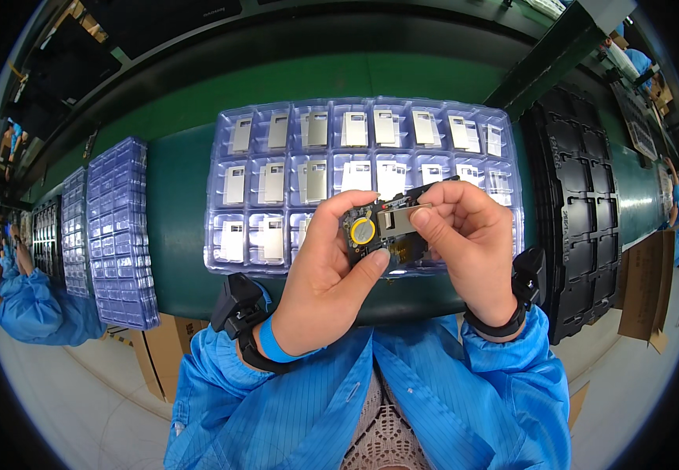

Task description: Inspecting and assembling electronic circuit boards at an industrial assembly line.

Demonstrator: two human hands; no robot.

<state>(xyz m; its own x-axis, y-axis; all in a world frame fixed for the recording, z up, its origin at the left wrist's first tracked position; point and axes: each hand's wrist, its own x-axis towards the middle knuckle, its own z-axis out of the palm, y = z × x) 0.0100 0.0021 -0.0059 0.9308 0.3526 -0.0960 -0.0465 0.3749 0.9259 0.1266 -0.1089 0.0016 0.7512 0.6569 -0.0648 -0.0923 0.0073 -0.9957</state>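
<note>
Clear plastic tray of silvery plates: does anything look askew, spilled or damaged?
Slightly askew, yes: in the clear plastic tray, the silvery plates fourth from the left in the top row overlap unevenly, out of line. No spill or obvious damage shows, but the left hand and right hand hide part of the bottom row.

The left hand [324, 266] hides part of the circuit board [406, 251], and the right hand [472, 243] covers 1 end of the metal plate [398, 222]. The 2 hands block some near compartments of the clear tray [247, 267]. The upper edge cuts off a dark panel [167, 19].
</note>
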